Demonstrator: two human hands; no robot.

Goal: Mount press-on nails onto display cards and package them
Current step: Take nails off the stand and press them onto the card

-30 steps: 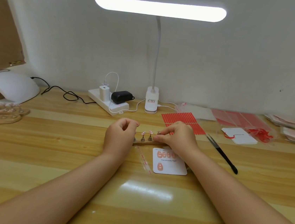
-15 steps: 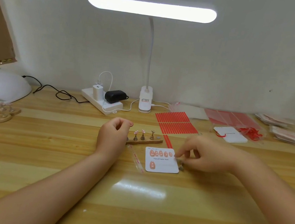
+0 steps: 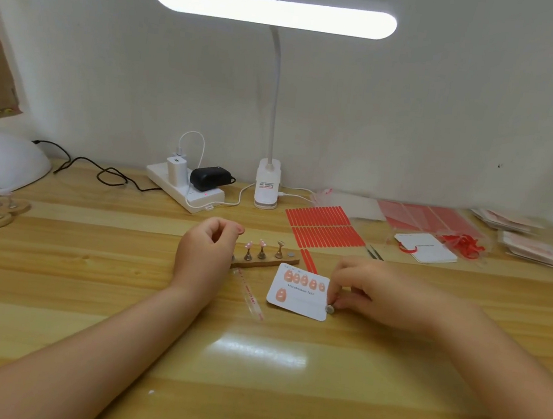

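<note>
Since a second ago the right hand (image 3: 374,294) has left the wooden nail stand (image 3: 262,262) and come down beside the display card (image 3: 300,291), where its fingertips pinch a small metal piece (image 3: 330,308) (probably a stand peg, though it is too small to be sure) at the card's right edge. Six pink nails sit on the card, flat on the counter (image 3: 120,295). Resting at the stand's left end, the left hand (image 3: 206,253) is loosely curled, apparently holding nothing.
</note>
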